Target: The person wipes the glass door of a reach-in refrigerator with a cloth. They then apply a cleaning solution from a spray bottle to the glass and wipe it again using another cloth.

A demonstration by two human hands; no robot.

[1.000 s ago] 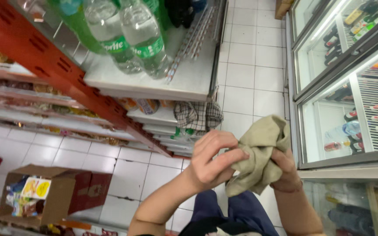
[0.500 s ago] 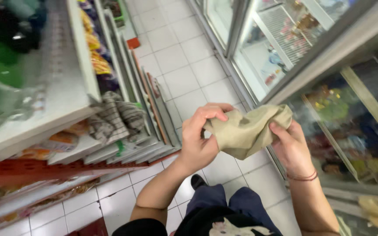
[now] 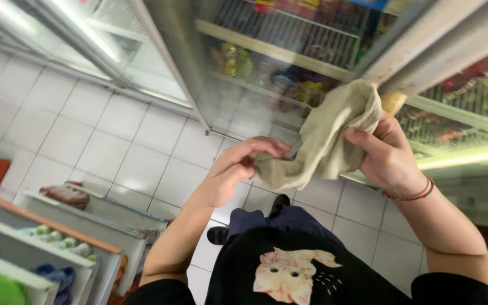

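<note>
Between both hands point(image 3: 238, 169) point(image 3: 388, 155), cloth point(image 3: 329, 141) edges

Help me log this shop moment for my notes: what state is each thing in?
Crumpled beige cloth: bunched, held up between both hands.
Left hand: fingers pinching the cloth's lower edge.
Right hand: gripping the cloth's upper part.
Glass-doored drinks fridge: door shut, stocked.
White tiled floor: bare.

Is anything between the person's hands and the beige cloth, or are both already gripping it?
Nothing visible stands between them. The left hand pinches the lower edge of the crumpled beige cloth, and the right hand grips its bunched upper part, in front of the glass-door fridge.
</note>
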